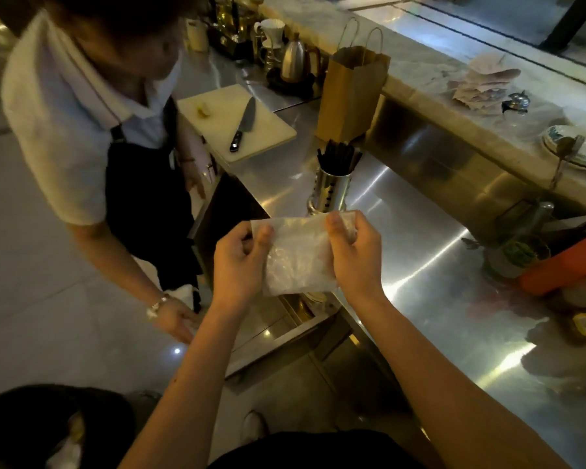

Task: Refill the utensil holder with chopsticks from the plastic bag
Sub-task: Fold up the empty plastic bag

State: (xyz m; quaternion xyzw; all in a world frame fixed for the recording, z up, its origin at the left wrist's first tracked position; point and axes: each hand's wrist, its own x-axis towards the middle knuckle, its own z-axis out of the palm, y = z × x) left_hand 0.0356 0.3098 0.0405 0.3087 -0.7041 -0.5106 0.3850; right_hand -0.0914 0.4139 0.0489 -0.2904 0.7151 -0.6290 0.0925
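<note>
A clear plastic bag (298,258) hangs crumpled between my two hands above the steel counter's near edge. My left hand (239,262) pinches its upper left corner and my right hand (354,255) grips its upper right edge. No chopsticks show inside the bag. Just behind the bag stands a shiny metal utensil holder (330,192), upright on the counter, with several dark chopsticks (339,155) sticking out of its top.
A person in a white shirt and dark apron (92,137) leans in at the left. On the steel counter (420,252) are a cutting board with a knife (242,125), a brown paper bag (351,93), kettles, plates (575,147) and an orange package (565,269). An open drawer (285,319) lies below my hands.
</note>
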